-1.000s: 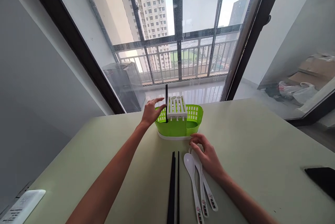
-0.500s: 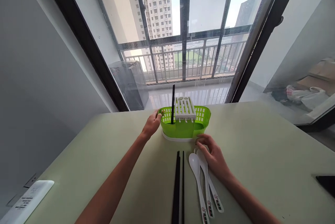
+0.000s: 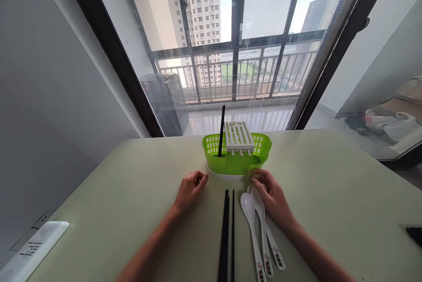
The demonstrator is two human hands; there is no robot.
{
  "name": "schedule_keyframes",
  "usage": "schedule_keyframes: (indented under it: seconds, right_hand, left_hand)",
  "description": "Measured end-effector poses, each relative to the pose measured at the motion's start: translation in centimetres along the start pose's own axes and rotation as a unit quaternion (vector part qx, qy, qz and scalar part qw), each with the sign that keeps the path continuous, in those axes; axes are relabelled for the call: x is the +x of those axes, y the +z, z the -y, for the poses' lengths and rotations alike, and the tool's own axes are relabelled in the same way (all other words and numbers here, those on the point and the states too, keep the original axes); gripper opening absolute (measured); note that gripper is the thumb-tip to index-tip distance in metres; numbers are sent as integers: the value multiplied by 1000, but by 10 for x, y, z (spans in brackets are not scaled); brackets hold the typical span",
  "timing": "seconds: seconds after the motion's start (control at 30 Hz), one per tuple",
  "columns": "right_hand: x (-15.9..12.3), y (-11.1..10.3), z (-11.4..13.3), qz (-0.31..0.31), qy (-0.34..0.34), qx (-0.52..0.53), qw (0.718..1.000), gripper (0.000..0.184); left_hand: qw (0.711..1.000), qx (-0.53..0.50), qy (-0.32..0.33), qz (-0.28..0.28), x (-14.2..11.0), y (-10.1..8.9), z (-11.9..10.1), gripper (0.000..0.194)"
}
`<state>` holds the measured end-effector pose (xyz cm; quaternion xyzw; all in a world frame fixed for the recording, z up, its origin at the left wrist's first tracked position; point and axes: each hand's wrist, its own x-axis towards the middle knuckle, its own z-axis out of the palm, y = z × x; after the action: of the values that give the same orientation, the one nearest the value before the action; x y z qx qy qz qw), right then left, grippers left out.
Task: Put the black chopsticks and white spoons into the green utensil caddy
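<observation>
My left hand (image 3: 191, 188) rests on the table, left of the green cutlery holder (image 3: 232, 166) and apart from it. Its fingers are curled in, and nothing shows in them. My right hand (image 3: 272, 192) is closed beside the holder's front right corner, over the bowl ends of the white spoons (image 3: 259, 200); whatever its fingertips hold, if anything, is hidden. Black chopsticks (image 3: 224, 233) lie on the table left of the spoons. Other black chopsticks (image 3: 222, 130) stand in the holder's left compartment. A white slotted rack (image 3: 238, 136) tops its middle.
The pale table (image 3: 138, 198) reaches to a glass door with a balcony beyond. A white power strip-like object (image 3: 41, 244) lies at the left edge. A dark object (image 3: 414, 233) sits at the far right edge.
My left hand has let go of the holder's left rim and moved down toward me onto the table. My right hand remains by the spoons. The view has shifted slightly.
</observation>
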<state>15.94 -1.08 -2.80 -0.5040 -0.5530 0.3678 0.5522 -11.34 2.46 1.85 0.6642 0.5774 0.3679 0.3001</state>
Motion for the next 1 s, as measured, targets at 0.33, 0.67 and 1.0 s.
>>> schedule_keyframes:
  seconds: [0.33,0.67,1.0]
  right_hand:
    - [-2,-2,8,6,12,1,1000,27]
    - [-1,-2,7,2,7,-2,1000,26]
    - [-2,-2,11,-4,2,-13,1000,27]
  left_hand:
    - [941,155,219,204,-40,11,-13,34]
    - [931,163,216,246,-35,-3,-13,30]
    - [927,265,180,194,-21,-35,-5,15]
